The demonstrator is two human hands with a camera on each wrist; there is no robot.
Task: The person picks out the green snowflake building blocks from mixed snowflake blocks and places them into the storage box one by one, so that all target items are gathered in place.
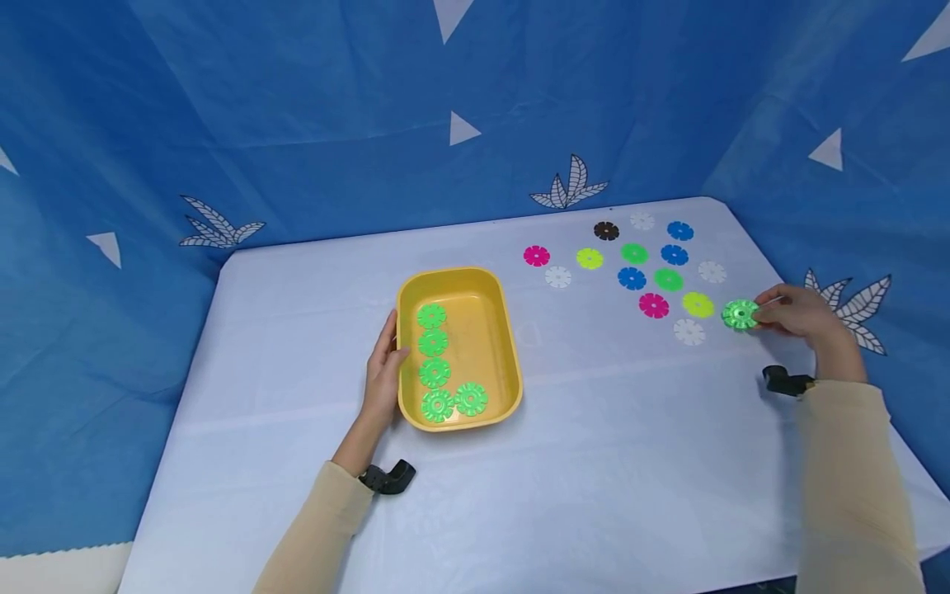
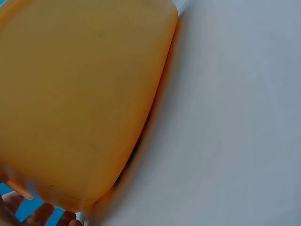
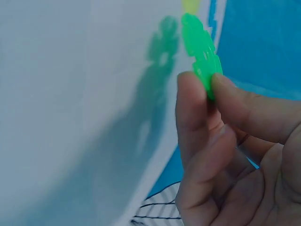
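Observation:
My right hand point(image 1: 800, 313) pinches a green notched plastic disc point(image 1: 740, 314) between thumb and finger, near the table's right edge. In the right wrist view this disc point(image 3: 198, 43) is seen nearly edge-on, raised off the cloth, its shadow falling to the left. My left hand point(image 1: 380, 381) grips the left side of a yellow plastic tray point(image 1: 510, 363), thumb at the rim. Green discs lie inside the tray, a column along its left side and one disc point(image 1: 471, 398) at the lower middle. The tray's outer wall point(image 2: 84, 94) fills much of the left wrist view.
Loose notched discs lie at the back right of the white table point(image 1: 297, 346): pink point(image 1: 654, 305), blue point(image 1: 632, 279), yellow point(image 1: 698, 304), white point(image 1: 689, 332), brown point(image 1: 606, 231) and green point(image 1: 669, 280). A blue patterned curtain point(image 1: 334, 107) hangs behind and beside the table.

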